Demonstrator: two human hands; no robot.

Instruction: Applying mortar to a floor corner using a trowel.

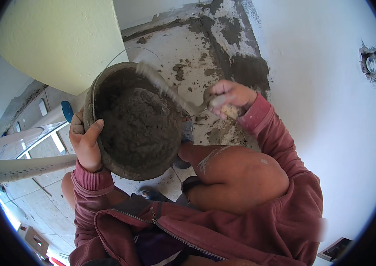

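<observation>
A round bucket point(91, 99), crusted with grey mortar and fitted with a thin wire handle, is tilted toward me. My left hand point(87, 141) grips its left rim, thumb on the near side and fingers round the outside. Wet, lumpy mortar point(139, 126) fills much of the inside. On the right, my right hand point(231, 98) is closed round the handle of a trowel point(163, 86). The mortar-smeared blade, blurred by motion, reaches left over the bucket's far right rim. Whether the blade touches the mortar I cannot tell.
A white wall point(316, 111) with a cut-out socket hole point(370, 63) rises on the right. Fresh grey mortar point(248, 71) covers its foot, with splatters on the floor. A pale yellow panel point(63, 40) stands at the far left. Rolled sheets point(28, 167) lie left of my legs.
</observation>
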